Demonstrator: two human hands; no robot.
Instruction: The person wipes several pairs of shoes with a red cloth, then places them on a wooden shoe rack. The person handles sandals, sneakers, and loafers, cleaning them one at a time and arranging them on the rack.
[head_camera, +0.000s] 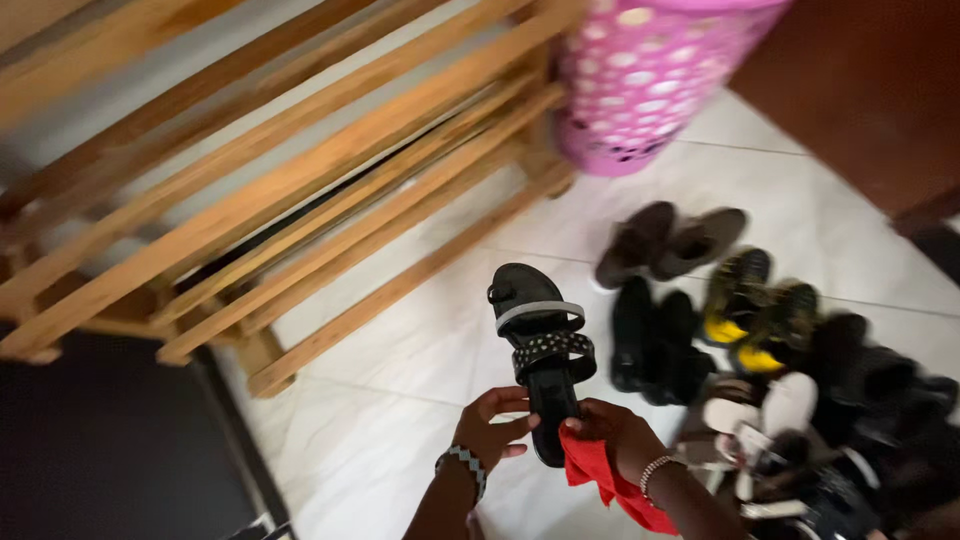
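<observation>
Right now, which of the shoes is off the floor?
The black sandal with the grey and studded straps: both hands hold it up, while every other shoe lies on the tiles.

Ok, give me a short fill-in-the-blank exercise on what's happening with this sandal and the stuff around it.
1. Both hands hold a black ____ over the tiled floor.
2. The right hand also holds a ____ cloth.
3. The left hand has a beaded ____ at the wrist.
4. The pink basket stands beside a ____ rack.

Missing words: sandal; red; bracelet; wooden.
</observation>
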